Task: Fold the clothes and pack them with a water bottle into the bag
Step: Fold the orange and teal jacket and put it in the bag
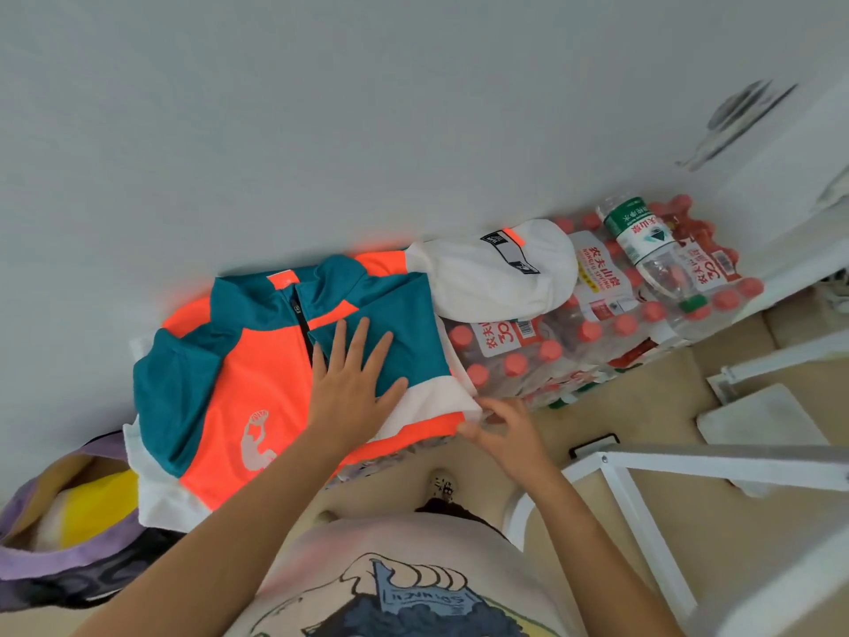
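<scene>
An orange, teal and white shirt lies spread on top of shrink-wrapped water packs, collar toward the wall. My left hand presses flat on its folded-in right sleeve, fingers straight. My right hand pinches the white hem at the shirt's right corner. A white folded garment lies on the packs to the right of the shirt. A single water bottle with a green label lies on its side on the packs further right. An open purple-edged bag sits low at the left with yellow inside.
Shrink-wrapped packs of red-capped bottles stand against the white wall. A white metal frame and a white shelf part stand at the right on the beige floor. My own body fills the bottom of the view.
</scene>
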Demonstrator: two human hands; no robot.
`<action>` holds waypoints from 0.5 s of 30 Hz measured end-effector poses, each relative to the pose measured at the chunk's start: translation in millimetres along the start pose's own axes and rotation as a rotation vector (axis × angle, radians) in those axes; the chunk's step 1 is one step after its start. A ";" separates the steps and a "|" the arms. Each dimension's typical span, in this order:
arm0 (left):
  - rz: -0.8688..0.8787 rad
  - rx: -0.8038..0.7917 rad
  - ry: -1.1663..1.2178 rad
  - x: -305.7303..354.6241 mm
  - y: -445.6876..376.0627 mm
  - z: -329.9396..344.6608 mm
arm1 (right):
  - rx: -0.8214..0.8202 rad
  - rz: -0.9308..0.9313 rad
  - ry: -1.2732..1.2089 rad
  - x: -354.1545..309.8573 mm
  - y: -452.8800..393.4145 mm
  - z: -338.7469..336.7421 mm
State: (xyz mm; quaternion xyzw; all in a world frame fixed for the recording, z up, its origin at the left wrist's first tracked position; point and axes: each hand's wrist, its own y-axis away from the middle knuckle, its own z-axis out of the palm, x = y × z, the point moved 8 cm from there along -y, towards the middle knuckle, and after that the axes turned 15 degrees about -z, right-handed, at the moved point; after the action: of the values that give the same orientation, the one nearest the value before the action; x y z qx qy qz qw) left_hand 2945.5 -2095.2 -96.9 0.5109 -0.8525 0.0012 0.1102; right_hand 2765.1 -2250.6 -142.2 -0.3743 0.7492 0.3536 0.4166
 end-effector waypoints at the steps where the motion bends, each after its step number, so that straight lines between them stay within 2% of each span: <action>1: 0.012 0.002 -0.028 -1.5 -0.4 3.2 | 0.001 0.020 -0.044 3.2 0.7 3.6; 4: 0.035 0.020 -0.041 -5.5 -3.0 4.9 | 0.051 0.099 -0.276 15.5 3.8 4.7; 7: 0.040 0.024 -0.031 -6.7 -2.9 5.4 | 0.133 0.176 -0.710 21.6 11.0 -1.2; 8: 0.042 0.026 -0.031 -6.7 -2.7 5.6 | 0.137 0.180 -0.779 20.5 12.9 -4.4; 13: 0.049 0.023 -0.034 -6.9 -2.2 6.4 | 0.032 0.200 -0.618 16.8 14.0 1.6; 15: 0.048 0.021 -0.025 -6.3 -2.3 5.6 | 0.053 0.201 -0.552 15.9 9.5 4.4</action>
State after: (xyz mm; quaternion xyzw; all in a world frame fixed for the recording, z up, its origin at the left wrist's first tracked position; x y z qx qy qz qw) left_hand 2949.4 -2091.4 -103.8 0.4914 -0.8659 0.0066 0.0938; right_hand 2752.6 -2246.6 -156.0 -0.1770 0.6499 0.4616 0.5772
